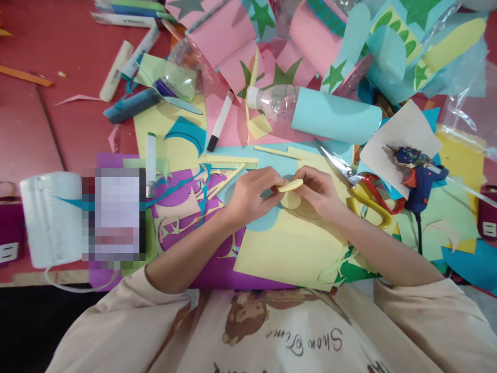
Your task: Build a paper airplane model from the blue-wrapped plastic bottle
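Between my two hands is a small pale yellow paper piece [292, 185], seen nearly edge-on. My left hand [254, 192] pinches its left end, and the fingers of my right hand [319, 192] close on its right end. Both hands are above a large pale yellow paper sheet [287, 254]. Under the fingers lie a small yellow paper disc [291, 199] and a light blue round paper piece [263, 219]. Thin yellow paper strips [229, 159] lie just beyond my left hand. Scissors with red and yellow handles [351, 176] rest to the right of my right hand.
A plastic bottle wrapped in light blue paper [336, 114] lies ahead. A blue hot glue gun [421, 186] is at the right. Paper scraps [176, 204], a glue stick [151, 163], a blurred-screen phone [118, 215] and a white power bank [52, 220] are at the left.
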